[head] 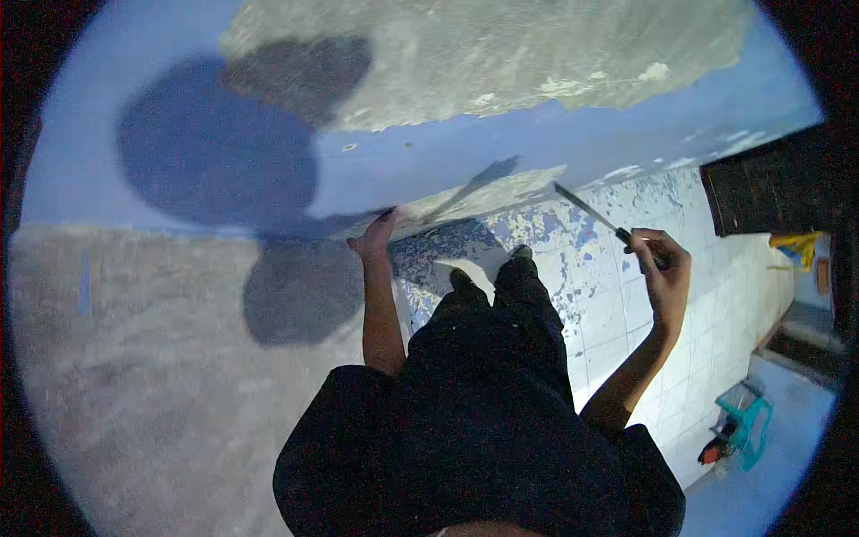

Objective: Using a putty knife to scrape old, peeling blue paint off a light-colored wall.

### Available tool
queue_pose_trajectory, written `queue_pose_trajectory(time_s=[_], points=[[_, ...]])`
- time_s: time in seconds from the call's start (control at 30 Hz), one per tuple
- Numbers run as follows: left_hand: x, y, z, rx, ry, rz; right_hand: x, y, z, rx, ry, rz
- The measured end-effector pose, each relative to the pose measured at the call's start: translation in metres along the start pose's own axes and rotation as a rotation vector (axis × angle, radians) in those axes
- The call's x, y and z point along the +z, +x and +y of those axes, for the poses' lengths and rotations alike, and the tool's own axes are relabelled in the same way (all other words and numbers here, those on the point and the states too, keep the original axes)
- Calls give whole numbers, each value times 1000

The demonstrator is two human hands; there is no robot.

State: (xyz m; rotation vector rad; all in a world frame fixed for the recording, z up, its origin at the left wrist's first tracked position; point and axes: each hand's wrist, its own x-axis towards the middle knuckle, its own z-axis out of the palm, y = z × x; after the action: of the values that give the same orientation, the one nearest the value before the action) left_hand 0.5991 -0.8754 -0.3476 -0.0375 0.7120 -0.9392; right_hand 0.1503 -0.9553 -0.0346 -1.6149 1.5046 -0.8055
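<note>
My right hand (661,258) grips the dark handle of a long, thin-bladed tool (590,207), perhaps a knife or scraper. The blade points up and left, near the base of a wall with partly stripped blue paint (470,144). At the lower part of this wall, my left hand (376,235) rests with its fingers spread; whether it holds anything small is hidden in shadow. Bare grey plaster (503,60) shows above the blue band. Loose paint flakes (530,228) lie on the floor around my shoes.
White floor tiles (617,302) run off to the right. A bare grey wall (134,389) stands close on my left. Farther right are a dark piece of furniture or door (772,184), a yellow object (798,248) and a teal plastic item (748,423), perhaps a stool, with things on it.
</note>
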Motion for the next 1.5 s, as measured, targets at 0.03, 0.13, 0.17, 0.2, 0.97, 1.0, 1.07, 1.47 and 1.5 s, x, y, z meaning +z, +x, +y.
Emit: queue_pose_trajectory(time_s=[0.03,0.13,0.17,0.2,0.97,1.0,1.07,1.47,1.5], points=[[1,-12,7,-1,-15,-90,8,5,-1,-12,27,-94],[17,-56,14,60,-75,-112,32,18,-1,-94,-67,-334],[14,-66,25,79,-84,-120,37,23,5,-99,-120,-420],[11,-77,44,82,-68,-210,46,25,6,-168,-121,-468],[15,7,5,150,669,122,59,11,16,-157,-262,-609],[8,12,7,101,539,162,56,10,17,-126,-261,-595],[-12,21,31,73,399,197,58,12,14,-124,-272,-594],[53,-68,-10,-107,-53,-140,62,32,4,-193,-215,-521],[51,-77,3,-21,-79,-136,66,33,3,-198,-211,-530]])
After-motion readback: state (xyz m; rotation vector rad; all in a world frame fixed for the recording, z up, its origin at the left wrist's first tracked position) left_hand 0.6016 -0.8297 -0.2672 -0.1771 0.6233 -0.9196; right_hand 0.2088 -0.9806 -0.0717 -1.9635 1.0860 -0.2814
